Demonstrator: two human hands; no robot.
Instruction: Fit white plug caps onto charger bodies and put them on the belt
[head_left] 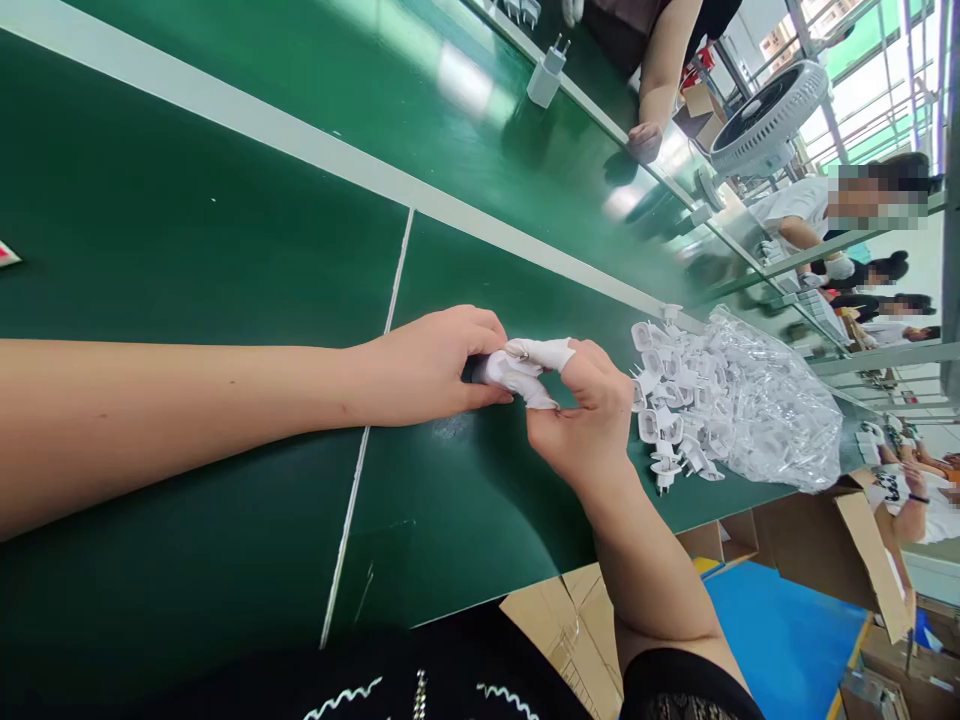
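Clamping a white piece (501,370) between thumb and fingers, the left hand (442,362) is positioned left of the plug pile (675,405), above the table (247,250). The right hand (589,415), nearer the plug pile, closes its white-covered thumb and forefinger on the same piece; this grip is narrow. The fingers partly hide the piece's shape. A clear plastic bag (787,410) adjoins the plug pile on its right side.
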